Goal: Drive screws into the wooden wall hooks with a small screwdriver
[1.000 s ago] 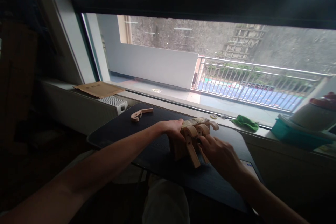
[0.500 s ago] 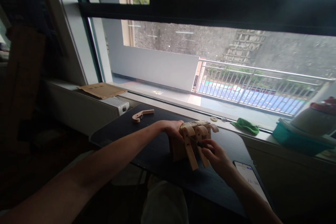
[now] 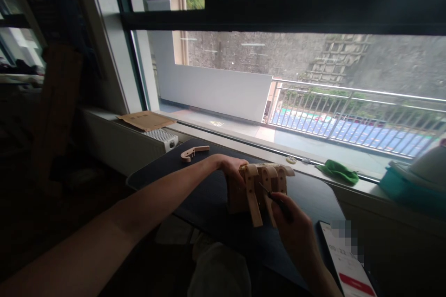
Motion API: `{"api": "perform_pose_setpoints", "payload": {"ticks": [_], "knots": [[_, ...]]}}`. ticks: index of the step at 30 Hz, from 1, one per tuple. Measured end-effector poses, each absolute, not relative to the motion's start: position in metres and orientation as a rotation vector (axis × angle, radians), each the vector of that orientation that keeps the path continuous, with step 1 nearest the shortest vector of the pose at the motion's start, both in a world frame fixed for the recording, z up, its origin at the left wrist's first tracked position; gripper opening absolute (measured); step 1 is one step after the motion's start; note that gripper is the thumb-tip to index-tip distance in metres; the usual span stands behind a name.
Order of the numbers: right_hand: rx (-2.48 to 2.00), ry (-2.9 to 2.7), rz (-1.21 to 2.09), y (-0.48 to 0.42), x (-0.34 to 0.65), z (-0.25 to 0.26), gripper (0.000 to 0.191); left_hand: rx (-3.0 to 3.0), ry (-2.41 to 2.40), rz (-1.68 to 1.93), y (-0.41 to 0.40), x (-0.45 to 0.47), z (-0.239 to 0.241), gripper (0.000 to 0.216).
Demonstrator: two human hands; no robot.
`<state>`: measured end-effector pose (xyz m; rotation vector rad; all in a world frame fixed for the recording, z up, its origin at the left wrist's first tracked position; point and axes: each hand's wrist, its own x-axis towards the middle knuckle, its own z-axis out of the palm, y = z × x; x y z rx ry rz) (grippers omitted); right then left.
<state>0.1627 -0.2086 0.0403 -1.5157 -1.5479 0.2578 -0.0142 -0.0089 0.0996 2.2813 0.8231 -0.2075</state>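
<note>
A light wooden model point(image 3: 256, 188) with several leg-like pieces stands on the dark table point(image 3: 195, 185). My left hand point(image 3: 232, 167) grips the model's top left side and steadies it. My right hand point(image 3: 291, 222) is closed on a thin dark tool point(image 3: 275, 197) whose tip points at the model's right legs. A separate curved wooden piece point(image 3: 194, 151) lies on the table at the far left.
A phone point(image 3: 344, 264) with a lit screen lies at the table's right front corner. On the windowsill lie a green cloth point(image 3: 337, 171), a teal box point(image 3: 411, 190), a cardboard sheet point(image 3: 146, 119) and a white device point(image 3: 162, 138). A window and balcony railing are beyond.
My right hand has drawn back from the model toward me, with the thin tool now visible in it. The view has shifted left and down. My left hand stays on the model.
</note>
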Motion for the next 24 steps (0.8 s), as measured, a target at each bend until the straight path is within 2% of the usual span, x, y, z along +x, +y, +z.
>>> {"api": "perform_pose_setpoints", "payload": {"ticks": [5,11,24], "knots": [[-1.379,-1.682,0.123,-0.209,0.15,0.044,0.025,2.275,0.817,-0.206,-0.013,-0.015,0.103,0.077],[-1.426,-1.733,0.056,-0.207,0.142,0.051,0.024,2.28,0.82,-0.211,-0.015,-0.014,0.105,0.078],[-1.423,-1.767,0.036,-0.202,0.142,0.052,0.025,2.335,0.84,-0.202,-0.014,-0.014,0.1,0.078]]}}
